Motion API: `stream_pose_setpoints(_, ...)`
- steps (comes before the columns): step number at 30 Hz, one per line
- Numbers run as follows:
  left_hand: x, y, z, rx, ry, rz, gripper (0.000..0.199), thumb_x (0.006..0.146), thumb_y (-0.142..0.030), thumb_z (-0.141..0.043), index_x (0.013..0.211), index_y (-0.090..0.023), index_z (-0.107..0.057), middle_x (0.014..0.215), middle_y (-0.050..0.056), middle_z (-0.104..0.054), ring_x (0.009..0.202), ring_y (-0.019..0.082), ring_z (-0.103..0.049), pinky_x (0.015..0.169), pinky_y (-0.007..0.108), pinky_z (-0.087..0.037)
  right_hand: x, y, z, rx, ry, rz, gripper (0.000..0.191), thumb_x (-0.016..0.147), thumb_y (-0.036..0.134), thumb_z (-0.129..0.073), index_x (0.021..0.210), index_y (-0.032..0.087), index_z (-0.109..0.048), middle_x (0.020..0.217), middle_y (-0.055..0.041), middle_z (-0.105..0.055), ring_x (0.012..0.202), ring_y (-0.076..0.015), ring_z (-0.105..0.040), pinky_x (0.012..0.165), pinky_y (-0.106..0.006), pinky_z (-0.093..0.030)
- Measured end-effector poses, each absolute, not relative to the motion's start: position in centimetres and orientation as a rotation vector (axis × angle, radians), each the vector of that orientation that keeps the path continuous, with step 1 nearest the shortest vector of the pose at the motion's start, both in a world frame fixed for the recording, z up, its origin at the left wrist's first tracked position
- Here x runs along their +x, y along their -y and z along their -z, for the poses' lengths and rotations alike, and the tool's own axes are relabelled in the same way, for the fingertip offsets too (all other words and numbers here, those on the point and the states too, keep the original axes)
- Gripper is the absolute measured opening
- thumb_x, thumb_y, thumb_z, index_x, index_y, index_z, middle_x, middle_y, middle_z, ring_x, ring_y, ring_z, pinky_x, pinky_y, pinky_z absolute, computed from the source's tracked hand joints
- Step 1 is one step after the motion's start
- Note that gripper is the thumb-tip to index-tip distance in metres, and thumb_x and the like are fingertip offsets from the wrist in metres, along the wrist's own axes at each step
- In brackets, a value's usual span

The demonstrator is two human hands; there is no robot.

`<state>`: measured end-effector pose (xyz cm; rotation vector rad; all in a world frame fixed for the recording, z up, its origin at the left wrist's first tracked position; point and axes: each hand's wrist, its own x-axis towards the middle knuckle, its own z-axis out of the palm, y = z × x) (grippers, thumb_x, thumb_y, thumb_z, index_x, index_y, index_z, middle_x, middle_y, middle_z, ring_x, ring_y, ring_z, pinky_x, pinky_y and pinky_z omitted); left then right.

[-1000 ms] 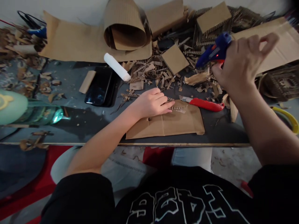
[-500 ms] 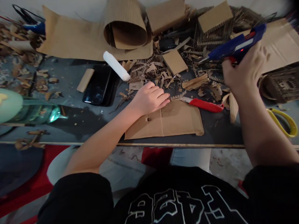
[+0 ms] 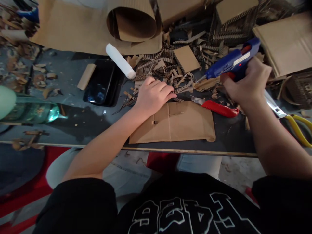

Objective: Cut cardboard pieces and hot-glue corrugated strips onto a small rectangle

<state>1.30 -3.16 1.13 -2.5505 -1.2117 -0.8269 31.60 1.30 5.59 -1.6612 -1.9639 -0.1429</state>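
My right hand (image 3: 248,79) grips a blue hot glue gun (image 3: 229,65) with a small red light showing; its nozzle points left over the scraps. The fingers of my left hand (image 3: 154,96) are curled down at the far edge of a flat cardboard piece (image 3: 185,125). A short strip of corrugated cardboard (image 3: 179,99) pokes out beside those fingertips, mostly hidden by the hand. Right of it lies a red utility knife (image 3: 219,109), its blade end reaching over the cardboard's far edge. A small dark hole shows in the flat cardboard near my left wrist.
Cardboard shavings (image 3: 170,73) and a square cardboard piece (image 3: 186,59) lie beyond my hands. A white roll (image 3: 120,61) and a black phone (image 3: 99,84) are to the left. Yellow-handled scissors (image 3: 298,126) lie right. A rolled cardboard sheet (image 3: 131,24) stands behind.
My right hand has brought the glue gun left and nearer to me, uncovering more of the scissors. My left hand stays near the cardboard's far edge, and the strip's visible end has shortened.
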Motion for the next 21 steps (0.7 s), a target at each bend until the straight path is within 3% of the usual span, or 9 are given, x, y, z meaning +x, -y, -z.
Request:
stream_pose_setpoints(5,1.19,3.24,-1.07,-2.571,1.257,0.86,0.052,0.104,-0.06,-0.036,0.1,-0.022,-0.071,0.089,0.005,-0.072,0.085,0.021,-0.067,0.088,0.042,-0.046,31.27,-1.01,-5.33,-1.767,2.118,0.158,0.042,0.075,0.045,-0.056,0.104,0.015,-0.062,0.089,-0.0119,-0.069,0.084,-0.0286,-0.068,0.077,-0.041,-0.054)
stream_pose_setpoints(9,1.31,3.4,-1.22,-2.603,1.294,0.848,0.053,0.103,-0.06,-0.035,0.099,-0.021,-0.07,0.09,0.006,-0.072,0.087,0.022,-0.067,0.089,0.042,-0.045,31.16,-0.93,-5.57,-1.808,2.172,0.191,0.053,0.079,0.043,-0.053,0.119,0.01,-0.06,0.102,-0.0167,-0.069,0.101,-0.0351,-0.069,0.086,-0.045,-0.054)
stream_pose_setpoints(21,1.32,3.41,-0.98,-2.591,1.324,0.857,0.049,0.104,-0.057,-0.037,0.101,-0.021,-0.07,0.092,0.007,-0.071,0.091,0.025,-0.066,0.09,0.044,-0.044,31.48,-1.3,-4.97,-1.771,2.203,0.2,0.049,0.078,0.042,-0.056,0.118,0.013,-0.059,0.096,-0.0137,-0.07,0.095,-0.0322,-0.07,0.082,-0.044,-0.054)
